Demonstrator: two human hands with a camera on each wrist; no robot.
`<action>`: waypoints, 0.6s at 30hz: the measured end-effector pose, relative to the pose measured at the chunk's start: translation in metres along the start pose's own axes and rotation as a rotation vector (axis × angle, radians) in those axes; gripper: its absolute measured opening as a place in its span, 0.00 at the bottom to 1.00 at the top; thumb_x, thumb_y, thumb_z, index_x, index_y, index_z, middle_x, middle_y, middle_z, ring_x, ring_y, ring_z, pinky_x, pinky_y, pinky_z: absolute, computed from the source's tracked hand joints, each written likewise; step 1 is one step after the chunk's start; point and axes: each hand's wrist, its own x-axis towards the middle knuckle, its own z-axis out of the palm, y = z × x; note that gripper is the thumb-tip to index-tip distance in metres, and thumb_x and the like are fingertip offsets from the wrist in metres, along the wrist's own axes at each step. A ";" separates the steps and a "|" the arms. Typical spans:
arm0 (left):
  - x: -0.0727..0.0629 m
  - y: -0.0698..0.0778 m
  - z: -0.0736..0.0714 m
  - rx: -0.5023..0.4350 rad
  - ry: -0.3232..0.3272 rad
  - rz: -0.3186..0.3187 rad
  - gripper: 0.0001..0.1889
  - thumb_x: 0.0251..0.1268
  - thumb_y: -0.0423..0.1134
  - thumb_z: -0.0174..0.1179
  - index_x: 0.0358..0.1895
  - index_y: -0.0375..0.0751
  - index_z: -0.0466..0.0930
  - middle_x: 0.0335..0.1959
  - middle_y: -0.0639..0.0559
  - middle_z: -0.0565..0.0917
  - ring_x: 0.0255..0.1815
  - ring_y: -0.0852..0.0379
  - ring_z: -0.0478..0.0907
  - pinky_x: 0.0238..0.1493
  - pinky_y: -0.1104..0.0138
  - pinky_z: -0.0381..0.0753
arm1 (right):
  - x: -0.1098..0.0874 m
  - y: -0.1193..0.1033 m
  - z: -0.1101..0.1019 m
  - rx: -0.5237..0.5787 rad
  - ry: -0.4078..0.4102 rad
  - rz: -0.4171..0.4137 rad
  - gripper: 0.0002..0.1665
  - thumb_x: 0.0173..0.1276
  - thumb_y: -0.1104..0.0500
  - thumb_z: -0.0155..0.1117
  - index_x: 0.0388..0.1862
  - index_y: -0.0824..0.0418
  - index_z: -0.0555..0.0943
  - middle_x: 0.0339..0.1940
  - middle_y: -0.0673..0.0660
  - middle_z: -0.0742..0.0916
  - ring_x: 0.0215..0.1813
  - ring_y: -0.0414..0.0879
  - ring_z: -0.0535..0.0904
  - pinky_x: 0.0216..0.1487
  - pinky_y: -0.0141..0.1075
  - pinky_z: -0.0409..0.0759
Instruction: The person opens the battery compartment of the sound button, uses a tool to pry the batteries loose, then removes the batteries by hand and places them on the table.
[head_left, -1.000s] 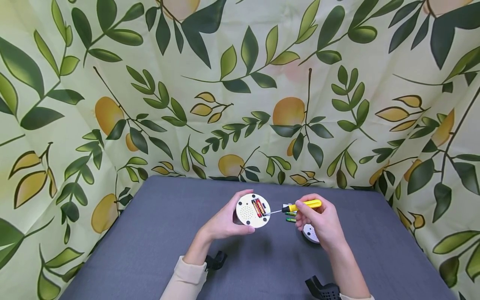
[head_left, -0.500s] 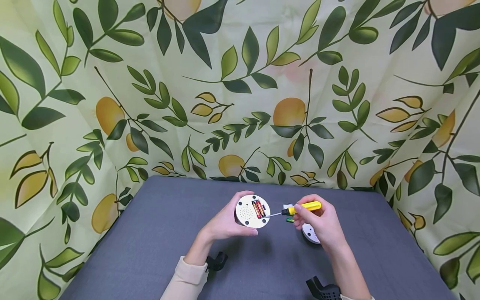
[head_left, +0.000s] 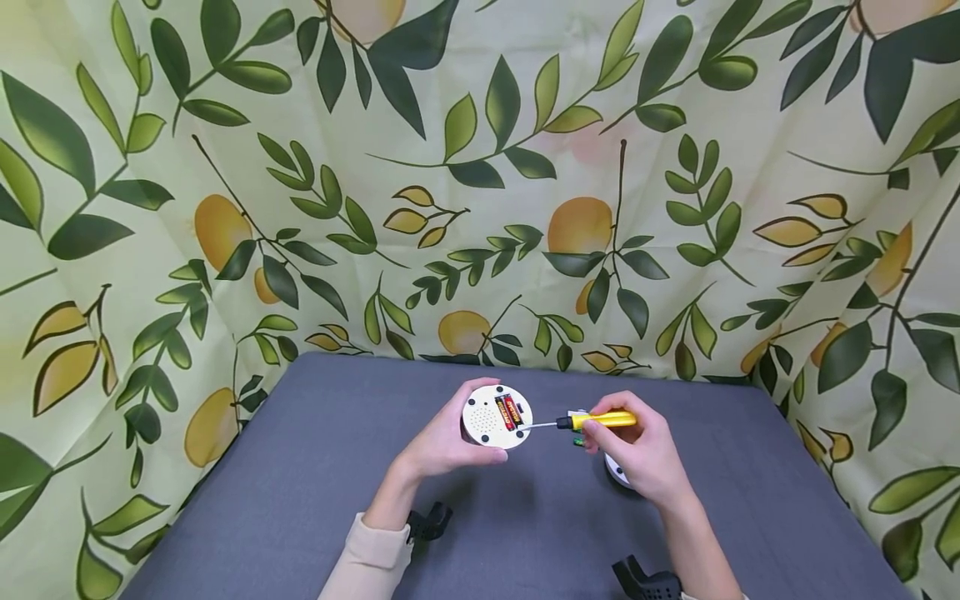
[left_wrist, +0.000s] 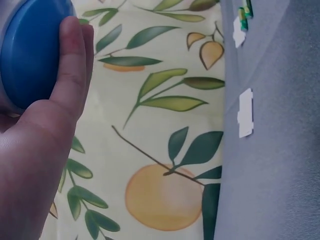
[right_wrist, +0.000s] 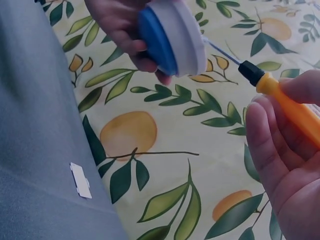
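Observation:
In the head view my left hand (head_left: 442, 437) grips a round white device (head_left: 482, 421) by its rim, underside facing me. Two red-and-black batteries (head_left: 508, 412) lie side by side in its uncovered compartment. Its other face is a blue dome (left_wrist: 32, 55), seen in the left wrist view. My right hand (head_left: 641, 446) holds a screwdriver (head_left: 609, 419) by its yellow handle, thumb and fingers around it. The metal shaft (right_wrist: 222, 51) points left, its tip right at the compartment's lower end, beside the batteries.
A second round white device (head_left: 618, 472) sits on the grey table (head_left: 360, 417), partly behind my right hand. Green batteries (left_wrist: 243, 19) lie near a small white piece (left_wrist: 239, 34). Another flat white cover (left_wrist: 245, 113) lies apart. Leaf-patterned cloth (head_left: 480, 208) hangs behind the table.
The device in my left hand has shifted slightly left, and the screwdriver has followed. Its handle now lies more level. Both batteries stay in the compartment.

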 end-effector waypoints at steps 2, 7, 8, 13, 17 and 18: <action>0.000 -0.001 0.000 0.011 0.001 -0.012 0.48 0.49 0.32 0.77 0.74 0.48 0.59 0.62 0.44 0.73 0.57 0.48 0.76 0.54 0.65 0.79 | -0.001 -0.001 0.000 -0.005 0.001 -0.008 0.12 0.64 0.77 0.66 0.44 0.69 0.77 0.32 0.60 0.85 0.28 0.49 0.84 0.33 0.38 0.86; 0.001 -0.002 0.000 0.028 -0.002 -0.025 0.48 0.49 0.32 0.77 0.74 0.46 0.59 0.62 0.43 0.73 0.57 0.49 0.75 0.56 0.65 0.77 | -0.003 0.000 -0.001 -0.012 0.005 -0.012 0.13 0.64 0.77 0.67 0.44 0.69 0.77 0.38 0.60 0.84 0.31 0.49 0.87 0.36 0.38 0.86; 0.001 -0.003 0.000 0.027 -0.004 -0.024 0.48 0.49 0.32 0.77 0.74 0.46 0.59 0.62 0.43 0.73 0.57 0.49 0.75 0.56 0.65 0.77 | -0.003 0.001 -0.001 -0.009 0.004 -0.016 0.13 0.63 0.77 0.67 0.44 0.69 0.77 0.39 0.59 0.84 0.31 0.50 0.87 0.36 0.38 0.86; 0.001 -0.004 -0.001 0.005 -0.007 -0.019 0.47 0.50 0.32 0.76 0.74 0.46 0.59 0.61 0.41 0.73 0.55 0.49 0.77 0.54 0.65 0.79 | -0.002 0.002 -0.002 0.026 -0.002 -0.042 0.14 0.62 0.80 0.66 0.44 0.70 0.77 0.41 0.56 0.83 0.33 0.51 0.87 0.37 0.39 0.86; 0.001 -0.005 -0.001 -0.027 -0.012 -0.008 0.47 0.51 0.31 0.75 0.74 0.44 0.58 0.61 0.39 0.73 0.54 0.49 0.78 0.52 0.65 0.80 | -0.002 0.003 -0.003 0.049 -0.012 -0.055 0.13 0.63 0.80 0.65 0.44 0.70 0.77 0.42 0.57 0.84 0.33 0.50 0.87 0.38 0.39 0.86; 0.001 -0.005 -0.001 -0.036 -0.013 -0.006 0.46 0.52 0.31 0.75 0.74 0.43 0.58 0.61 0.39 0.73 0.53 0.49 0.78 0.51 0.65 0.81 | -0.002 0.004 -0.003 0.054 -0.015 -0.057 0.13 0.63 0.80 0.65 0.44 0.70 0.77 0.42 0.57 0.84 0.33 0.50 0.87 0.39 0.39 0.86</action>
